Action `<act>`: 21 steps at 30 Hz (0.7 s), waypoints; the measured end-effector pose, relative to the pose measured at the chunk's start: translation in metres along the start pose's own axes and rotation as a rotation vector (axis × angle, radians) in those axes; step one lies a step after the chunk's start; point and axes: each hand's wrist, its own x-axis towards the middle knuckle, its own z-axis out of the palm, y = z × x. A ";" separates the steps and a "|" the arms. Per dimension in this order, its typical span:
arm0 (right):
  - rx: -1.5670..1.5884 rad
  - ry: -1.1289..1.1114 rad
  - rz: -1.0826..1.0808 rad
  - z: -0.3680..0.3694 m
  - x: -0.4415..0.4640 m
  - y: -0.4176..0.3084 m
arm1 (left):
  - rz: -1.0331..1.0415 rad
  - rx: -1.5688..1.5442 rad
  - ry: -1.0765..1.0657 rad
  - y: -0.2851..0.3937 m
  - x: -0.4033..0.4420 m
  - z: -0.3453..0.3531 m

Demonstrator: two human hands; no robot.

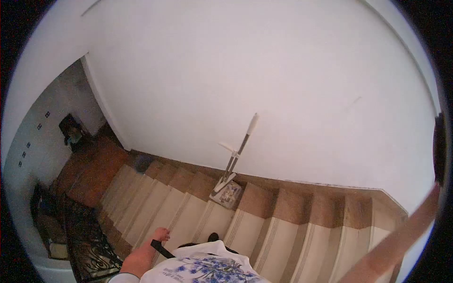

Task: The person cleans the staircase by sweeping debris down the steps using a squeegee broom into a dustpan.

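- Wall (283, 85): a smooth, matt, paint-like finish is being presented, broken by a faint scuff.
- Stair runner (186, 214): a matt, cloth-like surface with fine ribbed stripes is being shown.
- Steps (255, 202): a brown, speckled, stone-like surface is being exposed beside the runner.
- Long-handled tool (232, 161): a smooth metal-like shaft is being seen, topped by a white plastic-looking grip (253, 123).
- Railing (96, 247): dark, metal-like scrollwork is being noted.
- Shirt (207, 270): soft, matt printed cloth is being observed.
- Strap (162, 249): a black, matt surface is being recorded; its material is not being established.
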 end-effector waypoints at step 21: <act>0.415 -0.573 1.421 0.351 -0.443 0.267 | 0.651 1.063 0.296 0.478 0.248 0.124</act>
